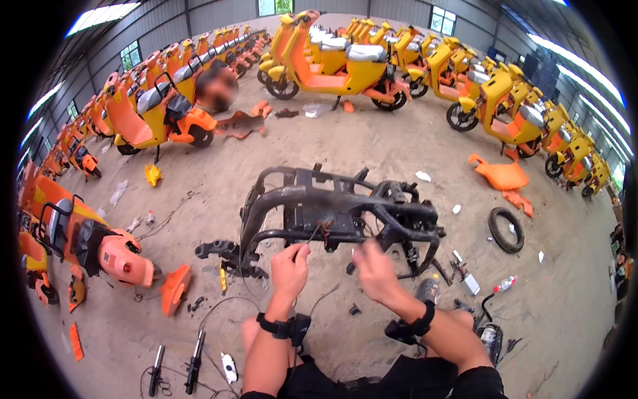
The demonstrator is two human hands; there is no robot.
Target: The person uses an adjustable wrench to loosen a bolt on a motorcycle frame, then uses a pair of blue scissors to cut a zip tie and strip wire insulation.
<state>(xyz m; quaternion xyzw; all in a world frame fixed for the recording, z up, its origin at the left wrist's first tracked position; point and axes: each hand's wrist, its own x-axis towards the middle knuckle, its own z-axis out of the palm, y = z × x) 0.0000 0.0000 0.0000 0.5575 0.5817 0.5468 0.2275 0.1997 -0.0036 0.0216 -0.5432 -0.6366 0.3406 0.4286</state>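
In front of me a black scooter frame [312,203], bare of body panels, lies on the concrete floor. My left hand [290,267] is closed at its near lower tube, with a thin dark cable [314,234] running from the fingers up into the frame. Reddish wire ends [325,225] show at the middle of the frame. My right hand [377,269] is held by the near side of the frame, right of the left hand. Motion smears its fingers, so I cannot tell whether it holds anything. Both wrists wear black straps.
Yellow and orange scooters [339,73] stand in rows behind. At right lie a tyre [506,230] and an orange panel [502,174]. Shock absorbers [195,362] and an orange panel piece [175,289] lie at left. A bottle [506,284] is on the right. Another person [217,86] is far left.
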